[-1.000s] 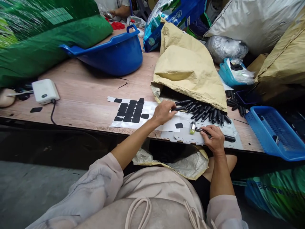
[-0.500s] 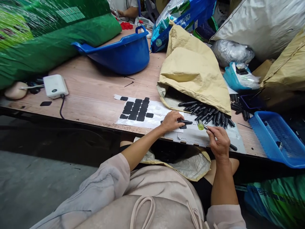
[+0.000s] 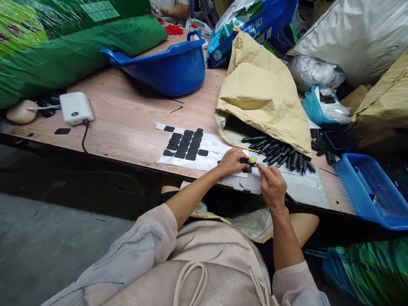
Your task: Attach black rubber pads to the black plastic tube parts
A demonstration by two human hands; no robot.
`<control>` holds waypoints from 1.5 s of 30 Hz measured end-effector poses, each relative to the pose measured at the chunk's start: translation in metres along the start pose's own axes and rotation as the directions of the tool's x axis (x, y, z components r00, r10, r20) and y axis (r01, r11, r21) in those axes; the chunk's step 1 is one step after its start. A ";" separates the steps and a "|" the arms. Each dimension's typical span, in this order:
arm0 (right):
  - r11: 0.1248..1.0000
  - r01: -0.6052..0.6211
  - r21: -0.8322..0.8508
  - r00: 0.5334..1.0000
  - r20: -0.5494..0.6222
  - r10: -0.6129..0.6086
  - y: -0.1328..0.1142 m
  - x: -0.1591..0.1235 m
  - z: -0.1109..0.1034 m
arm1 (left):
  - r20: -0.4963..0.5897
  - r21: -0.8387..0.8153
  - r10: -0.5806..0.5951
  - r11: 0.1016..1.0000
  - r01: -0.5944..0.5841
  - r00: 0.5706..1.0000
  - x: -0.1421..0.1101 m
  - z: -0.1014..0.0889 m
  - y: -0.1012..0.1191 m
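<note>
My left hand (image 3: 232, 162) rests near the table edge, its fingers closed on a small black pen-like piece, mostly covered now. My right hand (image 3: 272, 185) grips a thin black-handled tool, whose round yellow-green end (image 3: 253, 159) meets the left fingertips. Whether that end touches the black piece I cannot tell. Beneath the left hand lies a white sheet (image 3: 219, 146), with rows of black rounded patches (image 3: 181, 151) on its left part. Beyond both hands, a heap of black pen-like pieces (image 3: 280, 155) spills from a tan sack (image 3: 264, 93).
A blue basin (image 3: 168, 74) sits at the back, beside a green wrapped bale (image 3: 79, 55). On the left is a white box with a cable (image 3: 75, 108). A blue basket (image 3: 372, 187) stands at the right edge. Another person's arm (image 3: 177, 10) shows at the far side.
My right hand has moved left, bringing the yellow-green tool end from beside the heap to my left fingertips. My left hand keeps its place on the sheet. The view has shifted slightly.
</note>
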State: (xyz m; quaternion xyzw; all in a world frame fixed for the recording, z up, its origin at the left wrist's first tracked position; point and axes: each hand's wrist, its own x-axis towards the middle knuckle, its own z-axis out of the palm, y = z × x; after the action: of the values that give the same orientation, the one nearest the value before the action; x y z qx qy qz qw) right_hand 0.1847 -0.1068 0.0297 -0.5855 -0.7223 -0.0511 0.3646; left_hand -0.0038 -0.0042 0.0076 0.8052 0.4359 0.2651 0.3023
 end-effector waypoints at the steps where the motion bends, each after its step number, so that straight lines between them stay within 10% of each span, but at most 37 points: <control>1: 1.000 -0.002 -0.007 1.000 -0.010 0.001 0.000 0.000 0.000 | 0.001 -0.002 -0.002 1.000 0.002 1.000 0.000 0.000 0.000; 13: 0.998 -0.055 0.027 0.995 -0.083 0.057 0.016 -0.007 -0.009 | -0.012 0.005 0.001 1.000 -0.001 1.000 -0.002 0.000 0.002; 25: 0.973 0.220 -0.065 0.973 0.083 -0.215 0.072 -0.019 -0.031 | -0.049 0.057 0.013 0.998 -0.010 0.999 -0.004 -0.002 0.005; 30: 0.988 0.151 -0.034 0.985 0.094 -0.148 0.072 -0.021 -0.026 | -0.169 0.019 0.255 0.967 -0.255 0.952 -0.034 -0.008 0.020; 35: 0.993 0.112 -0.038 0.988 0.108 -0.108 0.070 -0.022 -0.026 | 0.250 -0.043 0.533 0.840 -0.541 0.808 -0.105 0.012 0.036; 40: 0.991 0.121 -0.057 0.990 0.083 -0.116 0.070 -0.023 -0.025 | 0.672 0.241 -0.093 0.966 -0.098 0.735 -0.131 0.048 0.024; 45: 0.991 0.117 -0.066 0.990 0.082 -0.112 0.068 -0.024 -0.025 | 0.640 0.474 -0.439 0.872 0.125 0.631 -0.118 0.054 0.026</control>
State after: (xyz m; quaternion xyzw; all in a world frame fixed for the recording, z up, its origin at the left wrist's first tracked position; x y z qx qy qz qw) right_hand 0.2579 -0.1174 0.0101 -0.5571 -0.7662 -0.0745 0.3117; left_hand -0.0093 -0.1311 -0.0299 0.8050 0.4445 -0.2216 0.3244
